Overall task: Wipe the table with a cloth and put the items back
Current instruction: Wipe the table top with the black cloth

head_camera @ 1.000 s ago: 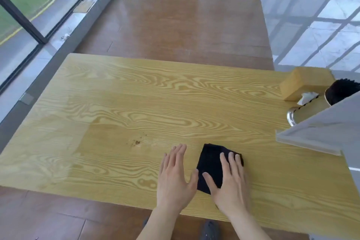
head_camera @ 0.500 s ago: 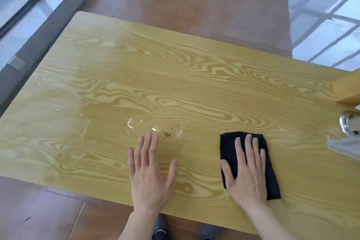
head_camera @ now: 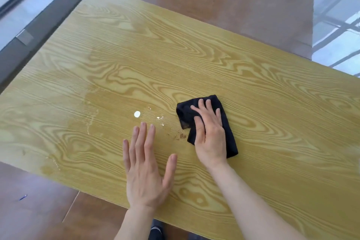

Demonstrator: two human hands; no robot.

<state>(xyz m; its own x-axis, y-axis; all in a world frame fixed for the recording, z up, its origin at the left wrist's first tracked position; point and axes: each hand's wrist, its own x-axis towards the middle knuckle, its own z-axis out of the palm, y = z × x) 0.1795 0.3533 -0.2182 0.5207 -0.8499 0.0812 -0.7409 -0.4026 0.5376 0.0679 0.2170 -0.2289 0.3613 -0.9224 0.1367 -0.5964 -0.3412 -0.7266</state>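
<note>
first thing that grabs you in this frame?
The black cloth stands out against the pale wood table, pressed flat under the right hand just right of centre. Left of it, shiny wet spots and brown specks mark the tabletop, beyond the left hand lying flat near the front edge.

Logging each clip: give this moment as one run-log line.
phase: wiping | right hand: flat on black cloth | left hand: flat on table | brown specks: beside cloth
</note>
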